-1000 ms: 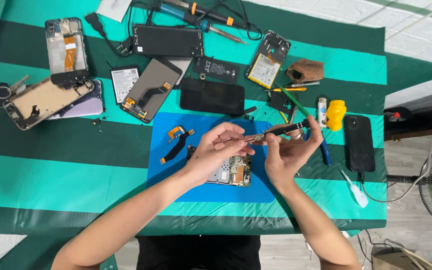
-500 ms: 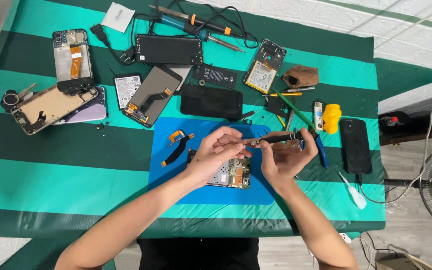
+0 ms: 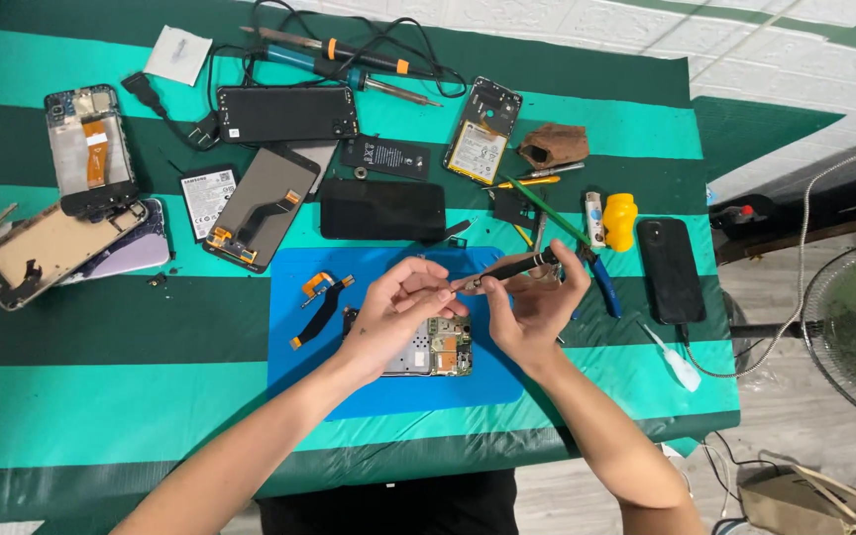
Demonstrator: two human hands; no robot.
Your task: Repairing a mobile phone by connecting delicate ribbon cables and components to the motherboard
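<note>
Screwdriver (image 3: 507,268) first: you've got the dark, slim tool up off the table, lying almost level between your two hands, above the blue work mat (image 3: 299,372). Your right hand (image 3: 532,307) is curled around the handle end, fingers closed on it, thumb underneath. Your left hand (image 3: 403,312) comes in from the other side with fingers pinched narrow right at the tip; whether there's a screw or a bit caught in that pinch I can't tell, it's too small to see.

Below your hands sits the opened phone (image 3: 428,349), back off, circuit board and metal shielding exposed, lying flat on the mat. An orange-and-black flex cable (image 3: 317,307) lies loose on the mat just to its left, so by my reading the strip-down is well along: cover off, at least one ribbon out. The board looks seated in its frame, so I'd judge that part not yet done.

Around you: other stripped handsets, a dark screen panel (image 3: 381,209) just beyond the mat, a soldering iron (image 3: 349,59) at the far edge, a yellow bottle (image 3: 620,220) and a whole black phone (image 3: 670,269) off to your right.
</note>
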